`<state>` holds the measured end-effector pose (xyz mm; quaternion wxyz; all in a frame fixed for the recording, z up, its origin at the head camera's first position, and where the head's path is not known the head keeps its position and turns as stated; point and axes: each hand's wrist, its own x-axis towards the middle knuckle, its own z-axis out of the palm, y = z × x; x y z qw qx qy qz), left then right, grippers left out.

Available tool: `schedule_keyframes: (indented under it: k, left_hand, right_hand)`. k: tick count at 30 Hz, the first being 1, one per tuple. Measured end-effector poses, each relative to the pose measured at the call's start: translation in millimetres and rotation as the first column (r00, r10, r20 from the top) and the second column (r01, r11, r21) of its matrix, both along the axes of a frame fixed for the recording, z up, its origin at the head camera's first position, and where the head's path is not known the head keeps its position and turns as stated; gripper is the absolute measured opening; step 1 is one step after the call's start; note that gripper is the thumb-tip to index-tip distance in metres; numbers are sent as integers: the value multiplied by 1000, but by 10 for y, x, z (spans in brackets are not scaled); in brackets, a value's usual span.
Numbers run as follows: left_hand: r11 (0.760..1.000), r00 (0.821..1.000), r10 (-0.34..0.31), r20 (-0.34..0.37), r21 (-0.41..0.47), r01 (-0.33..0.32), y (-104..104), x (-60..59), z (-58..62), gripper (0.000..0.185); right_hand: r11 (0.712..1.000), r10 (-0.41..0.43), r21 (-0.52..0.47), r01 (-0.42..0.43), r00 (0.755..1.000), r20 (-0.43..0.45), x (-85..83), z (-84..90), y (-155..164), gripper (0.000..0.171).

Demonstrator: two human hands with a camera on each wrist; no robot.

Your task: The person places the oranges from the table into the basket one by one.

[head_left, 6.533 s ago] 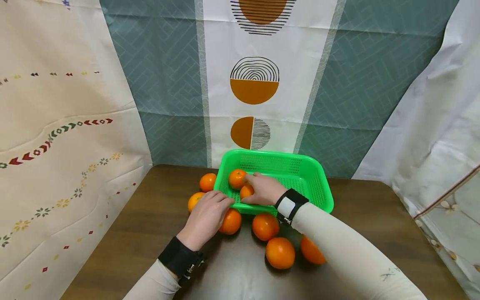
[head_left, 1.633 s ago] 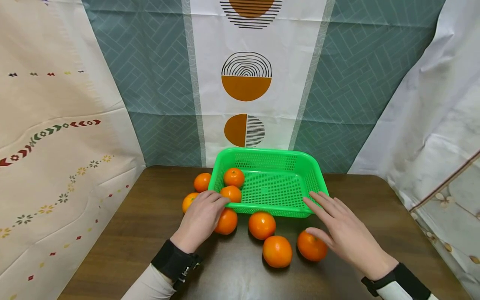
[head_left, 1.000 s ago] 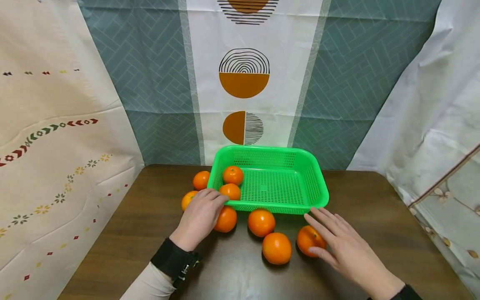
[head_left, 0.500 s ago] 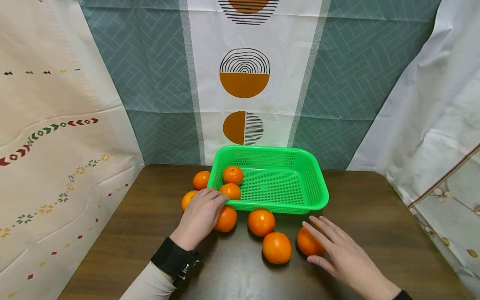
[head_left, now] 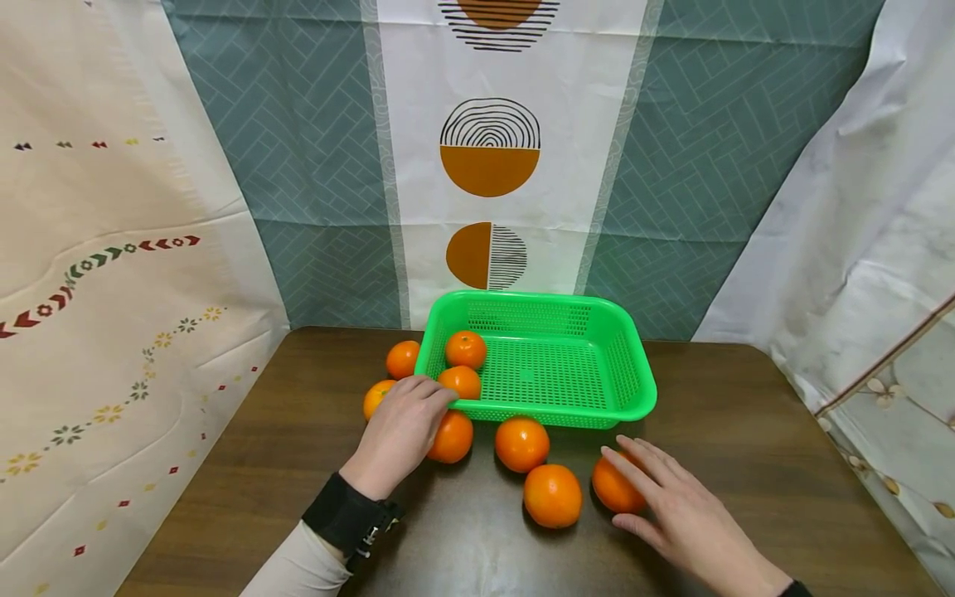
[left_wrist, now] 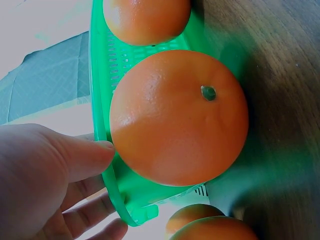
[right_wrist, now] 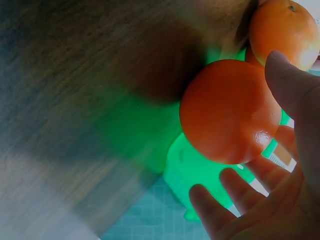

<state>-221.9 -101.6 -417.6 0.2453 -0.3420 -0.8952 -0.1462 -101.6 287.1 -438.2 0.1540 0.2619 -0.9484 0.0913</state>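
A green plastic basket (head_left: 552,373) stands at the back of the table with two oranges (head_left: 466,351) at its left end. My left hand (head_left: 399,433) holds the basket's front left corner; in the left wrist view the thumb (left_wrist: 95,156) lies on the rim and the fingers reach behind it. My right hand (head_left: 686,518) is beside the rightmost orange (head_left: 616,484), fingers spread over its far side. In the right wrist view that orange (right_wrist: 227,112) sits between the thumb and the outstretched fingers, which are not closed round it.
In front of the basket lie several more oranges, one (head_left: 451,437) partly behind my left hand, another (head_left: 521,444) at the middle and one (head_left: 552,496) nearer me. Two others (head_left: 403,359) lie left of the basket. Patterned cloth (head_left: 321,166) hangs behind the brown table (head_left: 283,464).
My right hand has let go of an orange in the basket, drawn back out and come down by the rightmost orange, moving slightly lower. My left hand has stayed on the rim.
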Motion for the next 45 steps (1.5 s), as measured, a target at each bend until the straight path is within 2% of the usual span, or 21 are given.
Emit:
schedule_keyframes:
  k: [15, 29, 45]
  left_hand:
    - [1000, 1000, 5, -2, -12, -5, -2, -3, 2, 18]
    - [1000, 1000, -2, 2, -3, 2, -3, -6, 3, 18]
    - [1000, 1000, 0, 3, -2, 0, 0, -1, 8, 19]
  right_hand:
    - [999, 42, 14, -42, 999, -17, -63, -14, -34, 85]
    - [999, 32, 24, -32, 999, 2, -89, -41, -50, 75]
    - [999, 36, 28, -36, 999, -9, -106, -45, -70, 72]
